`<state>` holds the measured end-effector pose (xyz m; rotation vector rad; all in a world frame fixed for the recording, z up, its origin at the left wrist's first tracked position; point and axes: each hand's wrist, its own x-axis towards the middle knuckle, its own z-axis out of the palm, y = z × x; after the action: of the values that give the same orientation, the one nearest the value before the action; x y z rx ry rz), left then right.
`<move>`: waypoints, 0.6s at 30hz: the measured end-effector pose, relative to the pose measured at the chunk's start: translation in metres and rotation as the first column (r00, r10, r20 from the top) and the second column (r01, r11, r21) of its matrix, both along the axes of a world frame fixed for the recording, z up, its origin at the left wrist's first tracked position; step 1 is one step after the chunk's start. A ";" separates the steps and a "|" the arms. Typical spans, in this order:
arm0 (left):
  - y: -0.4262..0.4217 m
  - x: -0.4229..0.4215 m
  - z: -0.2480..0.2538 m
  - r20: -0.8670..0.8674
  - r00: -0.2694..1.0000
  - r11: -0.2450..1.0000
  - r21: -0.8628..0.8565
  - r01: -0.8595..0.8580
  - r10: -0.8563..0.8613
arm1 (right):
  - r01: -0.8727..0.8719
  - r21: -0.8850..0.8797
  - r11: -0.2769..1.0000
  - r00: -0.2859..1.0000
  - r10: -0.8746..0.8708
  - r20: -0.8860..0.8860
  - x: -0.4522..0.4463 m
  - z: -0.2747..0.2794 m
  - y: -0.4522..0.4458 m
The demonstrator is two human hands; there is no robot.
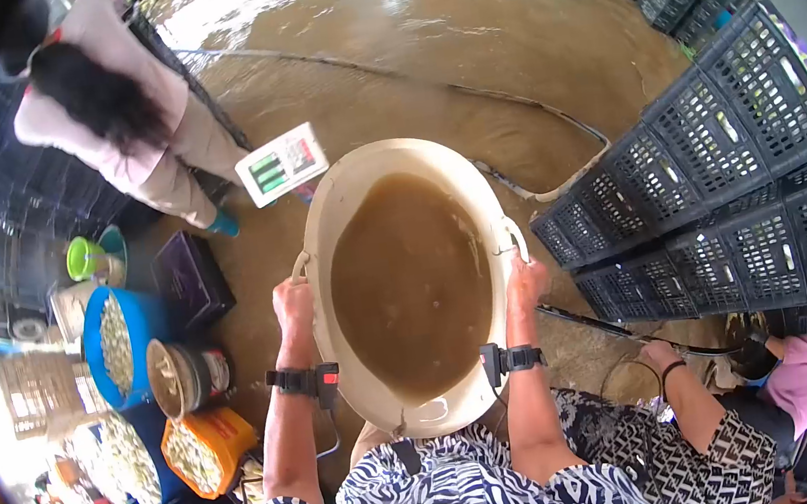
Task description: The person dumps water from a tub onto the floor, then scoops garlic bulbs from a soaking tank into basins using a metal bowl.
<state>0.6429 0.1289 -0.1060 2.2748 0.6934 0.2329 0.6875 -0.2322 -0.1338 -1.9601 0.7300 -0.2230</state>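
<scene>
A large cream-coloured tub (pixel 351 379) with muddy brown water (pixel 413 291) in it is in front of my body. My left hand (pixel 294 308) is closed round the loop handle on the tub's left side. On the opposite side, my right hand (pixel 527 282) grips the other handle. Both wrists wear black straps with small boxes. The water's surface reaches nearer the rim at the bottom of the view. What lies under the tub is hidden.
Stacked black crates (pixel 688 187) rise on the right. A hose (pixel 381 71) crosses the wet floor (pixel 455 14). At left stand a blue barrel (pixel 94 335), an orange container (pixel 234 432) and a dark crate (pixel 193 273). One person (pixel 132 94) is ahead left; others are at right.
</scene>
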 end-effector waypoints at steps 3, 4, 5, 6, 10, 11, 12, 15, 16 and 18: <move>-0.003 0.057 0.007 0.008 0.999 0.987 -0.156 -0.039 0.041 | 0.018 -0.037 0.999 0.998 -0.016 0.056 0.047 -0.015 -0.003; -0.009 0.075 0.018 -0.044 0.998 0.988 -0.150 -0.044 0.038 | 0.007 -0.068 0.998 0.998 -0.003 0.066 0.062 -0.019 -0.005; -0.008 0.087 0.013 -0.062 0.998 0.988 -0.154 -0.027 0.018 | -0.026 -0.044 0.999 0.999 0.027 0.030 0.077 -0.022 -0.004; -0.002 0.102 0.005 0.008 1.000 0.977 -0.211 -0.013 0.015 | -0.031 -0.095 0.995 0.999 0.027 -0.041 0.087 -0.018 -0.002; -0.008 0.178 0.019 -0.032 0.993 0.986 -0.114 -0.118 0.115 | -0.051 -0.007 0.999 0.998 0.051 0.035 0.173 -0.007 0.003; -0.015 0.197 0.019 -0.044 0.986 0.982 -0.099 -0.163 0.160 | -0.045 0.124 0.991 0.998 0.039 0.049 0.198 0.005 0.000; -0.015 0.199 0.008 -0.073 0.982 0.980 -0.085 -0.180 0.174 | -0.071 0.063 0.995 0.997 0.072 -0.014 0.213 0.023 -0.003; -0.009 0.257 -0.028 -0.017 0.991 0.991 -0.031 -0.132 0.132 | -0.135 0.122 0.983 0.988 0.143 -0.059 0.296 0.011 -0.022; -0.007 0.273 -0.034 -0.017 0.992 0.992 -0.022 -0.126 0.126 | -0.187 0.080 0.979 0.981 0.190 -0.036 0.323 0.005 -0.029; -0.005 0.303 -0.043 -0.038 0.995 0.986 -0.137 -0.092 0.087 | -0.189 0.067 0.980 0.982 0.191 -0.017 0.374 -0.005 -0.034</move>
<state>0.9461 0.1244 -0.1491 2.1214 0.8049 0.1853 1.0614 -0.2665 -0.1388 -1.9586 0.5532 -0.0600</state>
